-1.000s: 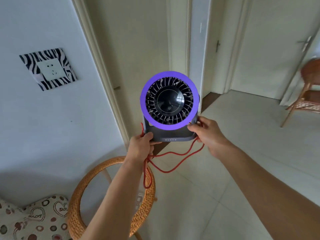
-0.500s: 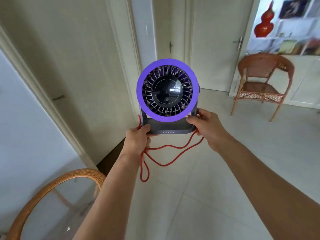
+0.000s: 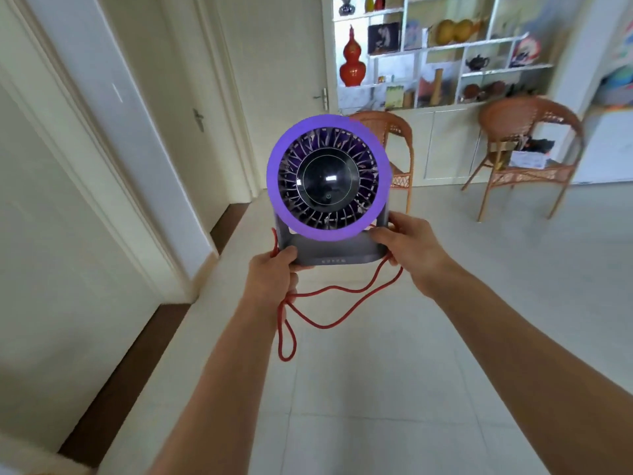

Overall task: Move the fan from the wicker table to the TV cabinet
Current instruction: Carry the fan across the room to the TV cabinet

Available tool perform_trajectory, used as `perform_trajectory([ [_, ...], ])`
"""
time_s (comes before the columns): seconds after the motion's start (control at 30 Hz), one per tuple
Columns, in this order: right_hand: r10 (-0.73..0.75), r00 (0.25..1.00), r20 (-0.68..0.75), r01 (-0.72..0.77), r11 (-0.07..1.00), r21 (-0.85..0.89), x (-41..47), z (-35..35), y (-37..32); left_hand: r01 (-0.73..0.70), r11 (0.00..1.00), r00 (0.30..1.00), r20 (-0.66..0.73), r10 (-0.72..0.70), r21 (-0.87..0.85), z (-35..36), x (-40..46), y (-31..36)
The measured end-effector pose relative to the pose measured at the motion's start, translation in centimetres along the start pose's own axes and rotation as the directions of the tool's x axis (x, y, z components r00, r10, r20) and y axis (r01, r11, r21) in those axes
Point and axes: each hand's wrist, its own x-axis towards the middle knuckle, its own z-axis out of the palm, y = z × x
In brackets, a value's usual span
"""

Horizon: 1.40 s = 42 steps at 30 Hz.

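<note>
Tiled room with doors to the left, a shelf unit (image 3: 442, 53) and two wicker chairs (image 3: 527, 156) ahead; fan in transit.

The fan (image 3: 329, 180) is held upright in mid-air above the floor, clear of any surface. Its grey base is gripped at one corner by the left hand (image 3: 274, 275), which also holds the dangling red cord (image 3: 325, 303), and at the other by the right hand (image 3: 404, 245), fingers curled round it. Lift-off is judged complete; no TV cabinet is identifiable, so carrying and placement remain.

View's swung right since a second ago: the wicker table and zebra-framed wall socket are gone from sight, and now a white shelf unit (image 3: 442, 60) with a red gourd vase (image 3: 351, 58) plus a second wicker chair (image 3: 529, 145) show up behind the fan (image 3: 329, 186).
</note>
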Motion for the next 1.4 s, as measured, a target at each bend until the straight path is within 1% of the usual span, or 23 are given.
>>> perform_trajectory([
  [0.1,0.026,0.993,-0.112,-0.026,1.000,-0.002,1.7,-4.4,0.9,-0.019,0.999,0.991,0.135,0.015,0.032,5.3,2.2,0.5],
  [0.2,0.035,0.980,-0.198,-0.033,0.999,0.014,3.2,-8.1,1.6,-0.032,0.998,0.977,0.214,0.017,0.062,9.9,4.3,0.8],
  [0.33,0.040,0.946,-0.322,-0.040,0.999,0.007,5.9,-13.2,2.6,-0.038,0.995,0.941,0.339,0.004,0.092,16.7,6.8,1.7],
  [0.37,0.043,0.939,-0.341,-0.045,0.999,0.003,6.4,-14.1,2.9,-0.038,0.994,0.938,0.348,0.001,0.100,17.9,7.4,1.9],
  [0.53,0.063,0.876,-0.478,-0.082,0.996,-0.020,10.2,-20.2,3.7,-0.062,0.983,0.890,0.456,-0.023,0.172,26.9,11.3,3.5],
  [0.67,0.046,0.826,-0.561,-0.089,0.995,-0.048,12.1,-25.1,4.1,-0.115,0.974,0.846,0.533,-0.006,0.194,33.5,13.0,4.8],
  [0.7,0.049,0.807,-0.589,-0.104,0.993,-0.059,12.4,-26.2,4.2,-0.132,0.971,0.833,0.553,0.000,0.200,34.9,13.3,5.0],
  [0.73,0.043,0.764,-0.644,-0.115,0.991,-0.070,12.9,-28.9,4.5,-0.147,0.965,0.792,0.610,-0.016,0.216,38.5,13.4,5.3],
  [0.77,0.040,0.753,-0.657,-0.123,0.989,-0.081,13.1,-29.8,4.9,-0.161,0.959,0.782,0.623,-0.020,0.234,39.4,13.4,5.4],
  [0.87,0.039,0.733,-0.679,-0.124,0.989,-0.077,13.1,-32.5,5.6,-0.198,0.953,0.744,0.669,-0.005,0.228,42.3,12.9,5.6],
  [1.0,0.052,0.664,-0.746,-0.140,0.989,-0.056,12.8,-37.8,7.2,-0.197,0.953,0.679,0.733,-0.037,0.230,48.8,12.0,4.8],
  [1.17,0.058,0.575,-0.816,-0.170,0.984,-0.050,11.4,-46.2,8.9,-0.234,0.942,0.605,0.795,-0.052,0.240,58.0,8.4,4.0],
  [1.33,0.051,0.515,-0.856,-0.168,0.985,-0.043,9.4,-56.4,9.8,-0.263,0.934,0.560,0.826,-0.057,0.243,68.1,3.7,4.1],
  [1.4,0.046,0.487,-0.872,-0.179,0.983,-0.048,8.6,-60.2,10.2,-0.266,0.936,0.557,0.829,-0.046,0.231,71.9,1.8,4.1],
])
